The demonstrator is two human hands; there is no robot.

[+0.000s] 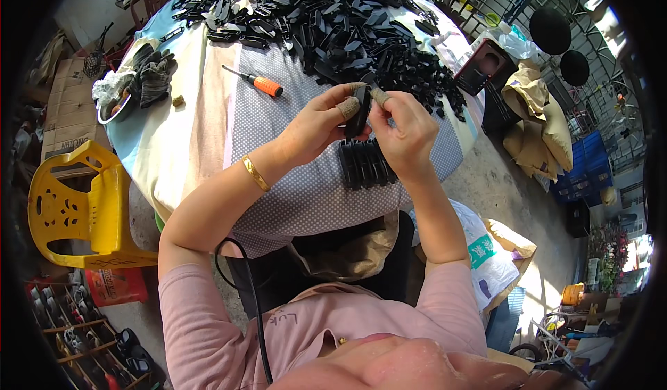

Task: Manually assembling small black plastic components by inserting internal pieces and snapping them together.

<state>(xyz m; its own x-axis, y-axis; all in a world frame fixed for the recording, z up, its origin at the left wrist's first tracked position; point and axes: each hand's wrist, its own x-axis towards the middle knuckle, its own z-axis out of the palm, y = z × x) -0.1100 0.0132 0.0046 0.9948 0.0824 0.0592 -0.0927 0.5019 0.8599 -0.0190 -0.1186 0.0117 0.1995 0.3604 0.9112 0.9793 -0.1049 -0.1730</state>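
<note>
Above the near side of the table, my left hand [323, 122] is closed around a narrow black plastic part [358, 114]. My right hand [404, 129] pinches at the right edge of the same part; whether a smaller piece sits between its fingertips I cannot tell. Tan wraps cover some fingertips on both hands. Just below them lies a row of similar black parts [365, 163], side by side on the cloth. A big heap of loose black plastic pieces [316, 18] spreads over the far side, with smaller bits [431, 77] at its right.
A screwdriver with an orange handle [267, 86] lies left of centre on the tablecloth [208, 129]. Dark gloves [151, 76] rest by a white bowl [105, 119] at the left edge. A yellow chair [104, 206] stands left; sacks [531, 119] stand right.
</note>
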